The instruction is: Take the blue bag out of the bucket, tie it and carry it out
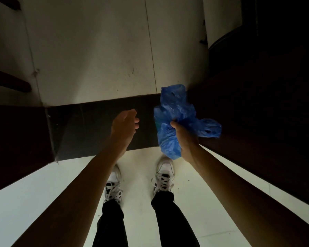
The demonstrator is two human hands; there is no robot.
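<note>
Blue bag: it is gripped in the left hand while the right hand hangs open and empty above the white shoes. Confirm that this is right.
Not quite: the hands are swapped. In the head view the blue bag is gripped in the right hand, while the left hand hangs open and empty. The rest stands: both are above the white shoes.

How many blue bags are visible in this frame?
1. The blue bag is bunched in the grip of the right hand, held above the floor near the right shoe. The left hand is empty. Dark areas could hide others.
</note>
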